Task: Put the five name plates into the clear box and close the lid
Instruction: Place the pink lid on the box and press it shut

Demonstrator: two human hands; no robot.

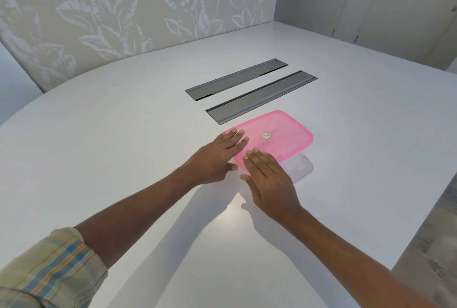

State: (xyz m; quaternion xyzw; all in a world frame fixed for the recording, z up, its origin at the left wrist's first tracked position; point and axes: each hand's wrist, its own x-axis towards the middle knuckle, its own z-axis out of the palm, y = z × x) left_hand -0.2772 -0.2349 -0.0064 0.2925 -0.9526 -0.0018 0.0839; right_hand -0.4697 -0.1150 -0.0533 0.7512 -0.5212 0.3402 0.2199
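**A:** What are the hands doing?

**B:** The person's left hand (220,156) lies flat with its fingers straight and together. Its fingertips rest on the nine o'clock end of the pink translucent plastic lid (284,134). The right hand (268,179) is just as flat and presses the lid's near edge at about six o'clock. Neither grips anything; both simply bear down.

**A:** And the box?

**B:** The clear plastic box (300,166) sits under that lid, near the middle of the white table (123,134). Only a pale corner of it shows, at five o'clock of the lid, just beside the right hand.

**A:** The name plates?

**B:** None shows. They are probably inside, but the tinted lid hides the contents.

**A:** So which step is this?

**B:** The last one, by the look of it: closing the lid. The next move calls for pressing along the rim toward the far three o'clock end until it seats evenly all round.

**A:** Anything beyond?

**B:** Two long grey metal hatches (262,96) are set into the table at twelve o'clock of the lid. A checked sleeve (49,270) covers the left arm near the elbow.
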